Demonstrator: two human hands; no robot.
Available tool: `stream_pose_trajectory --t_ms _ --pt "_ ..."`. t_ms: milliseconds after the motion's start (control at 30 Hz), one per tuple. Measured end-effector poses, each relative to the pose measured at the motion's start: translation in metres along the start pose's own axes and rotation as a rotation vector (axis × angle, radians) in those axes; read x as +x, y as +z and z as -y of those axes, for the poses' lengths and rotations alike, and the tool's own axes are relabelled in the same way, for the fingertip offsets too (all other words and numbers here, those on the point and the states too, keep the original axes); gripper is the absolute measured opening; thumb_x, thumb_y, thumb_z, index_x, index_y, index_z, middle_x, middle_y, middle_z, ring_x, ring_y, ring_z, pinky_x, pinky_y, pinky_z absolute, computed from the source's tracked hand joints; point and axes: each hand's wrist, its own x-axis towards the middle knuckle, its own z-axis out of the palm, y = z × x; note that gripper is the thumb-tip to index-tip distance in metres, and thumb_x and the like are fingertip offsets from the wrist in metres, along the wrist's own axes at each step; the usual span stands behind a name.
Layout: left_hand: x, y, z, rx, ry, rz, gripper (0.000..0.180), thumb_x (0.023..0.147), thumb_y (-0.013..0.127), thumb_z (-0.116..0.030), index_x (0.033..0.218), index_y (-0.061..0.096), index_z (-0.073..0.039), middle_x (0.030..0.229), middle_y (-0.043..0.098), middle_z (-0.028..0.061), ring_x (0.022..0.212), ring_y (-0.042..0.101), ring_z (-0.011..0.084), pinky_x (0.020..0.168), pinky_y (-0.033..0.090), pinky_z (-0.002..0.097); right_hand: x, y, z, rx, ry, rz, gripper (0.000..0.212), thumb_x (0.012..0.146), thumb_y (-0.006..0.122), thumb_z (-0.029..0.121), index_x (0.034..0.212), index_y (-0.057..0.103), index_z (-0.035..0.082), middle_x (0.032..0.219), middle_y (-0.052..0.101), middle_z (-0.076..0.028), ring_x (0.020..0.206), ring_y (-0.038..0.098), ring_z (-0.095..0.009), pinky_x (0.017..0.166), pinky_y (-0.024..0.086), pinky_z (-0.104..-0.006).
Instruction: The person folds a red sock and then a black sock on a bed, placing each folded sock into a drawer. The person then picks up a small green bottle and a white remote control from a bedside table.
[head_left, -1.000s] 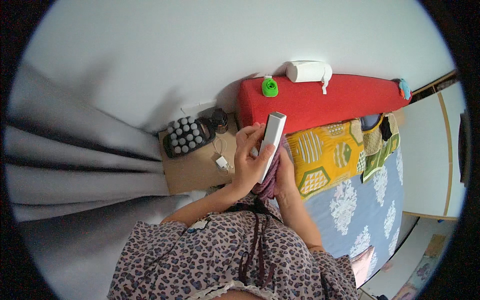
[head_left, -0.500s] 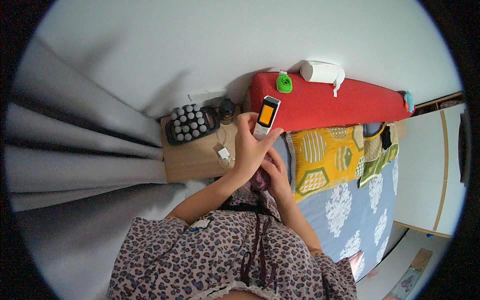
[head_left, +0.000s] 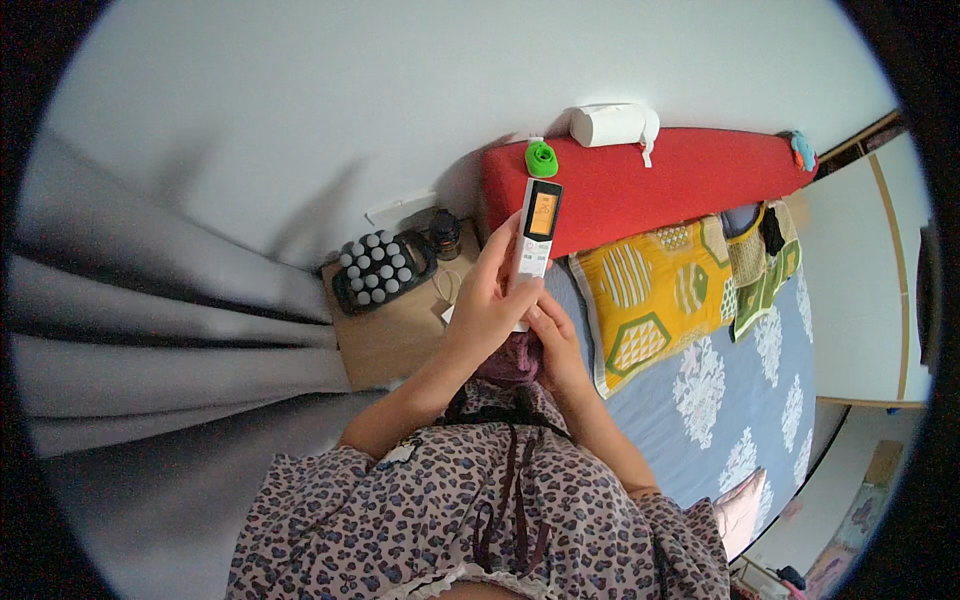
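My left hand [head_left: 492,305] is wrapped around a white remote control [head_left: 533,258], its thumb lying across the lower part. The remote points away from me, and its small screen glows orange. Just below, my right hand [head_left: 562,345] is closed on a bunched purple cloth [head_left: 511,362], and its fingertips meet the remote's lower end and my left thumb. Most of the cloth is covered by the hands.
At left, a wooden bedside table [head_left: 390,340] carries a black tray of grey-topped bottles [head_left: 376,268] and a dark jar [head_left: 445,232]. The red headboard [head_left: 620,190] holds a green container [head_left: 541,158] and a paper roll [head_left: 612,124]. A yellow pillow [head_left: 655,290] lies on the blue bed [head_left: 650,430].
The remote's face has turned more toward me and its screen is lit paler, with dark figures showing. My right hand has come up against the remote's lower end. The view has shifted slightly.
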Motion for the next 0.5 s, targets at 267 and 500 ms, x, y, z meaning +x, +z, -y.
stream_pose_trajectory --t_ms 267,500 --pt "0.015 0.012 -0.019 -0.429 -0.228 0.146 0.056 0.079 0.040 -0.001 0.134 0.032 0.007 0.128 0.048 0.0198 0.118 0.049 0.0300 0.102 0.037 0.0384 -0.011 0.000 0.017 0.182 -0.056 -0.041 0.039 0.092 0.050 0.017 0.126 0.045 -0.001 0.113 0.056 -0.006 0.102 0.053 -0.014 0.090 0.042 -0.0288" --pt "0.026 0.032 -0.027 -0.464 -0.316 0.227 0.047 0.084 0.041 -0.004 0.130 0.038 0.007 0.123 0.052 0.0193 0.114 0.052 0.0285 0.099 0.040 0.0375 -0.017 -0.011 0.021 0.207 -0.114 -0.101 0.040 0.092 0.051 0.018 0.126 0.046 0.000 0.113 0.056 -0.006 0.101 0.054 -0.014 0.089 0.043 -0.0291"
